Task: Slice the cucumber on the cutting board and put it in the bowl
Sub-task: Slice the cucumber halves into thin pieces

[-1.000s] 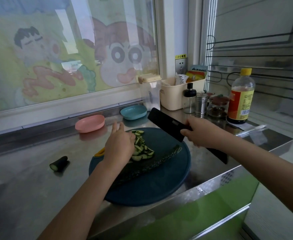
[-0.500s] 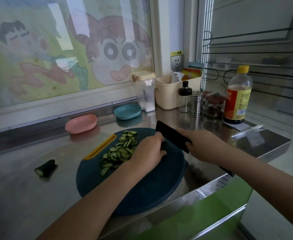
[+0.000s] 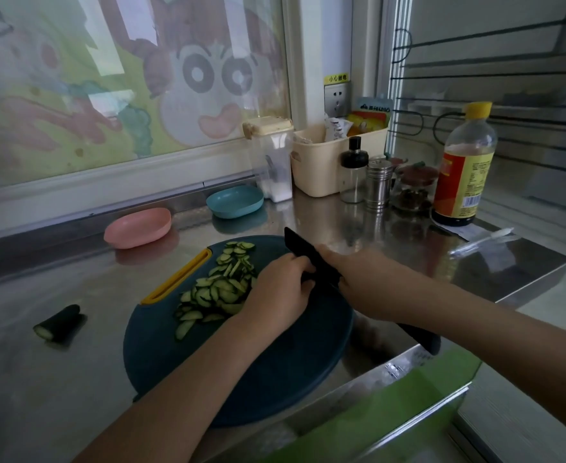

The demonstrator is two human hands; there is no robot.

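A round dark-blue cutting board [image 3: 275, 369] with a yellow handle lies on the steel counter. A pile of cucumber slices [image 3: 221, 289] covers its far left part. My left hand [image 3: 278, 292] sits just right of the pile with fingers curled down, knuckles against the flat of the blade. The uncut cucumber is hidden under this hand and forearm. My right hand [image 3: 362, 282] grips a black knife [image 3: 300, 247], whose blade stands on the board beside my left fingers. A pink bowl [image 3: 138, 227] and a blue bowl [image 3: 235, 202] stand behind the board.
A cut cucumber end [image 3: 59, 322] lies on the counter left of the board. At the back right stand a salt container [image 3: 275, 165], a cream basket [image 3: 325, 162], shakers [image 3: 378, 182], a jar and a sauce bottle [image 3: 465, 168]. The counter's front edge runs just below the board.
My left hand left the slice pile and moved right to curl beside the blade. The knife came down from raised above the board onto it.
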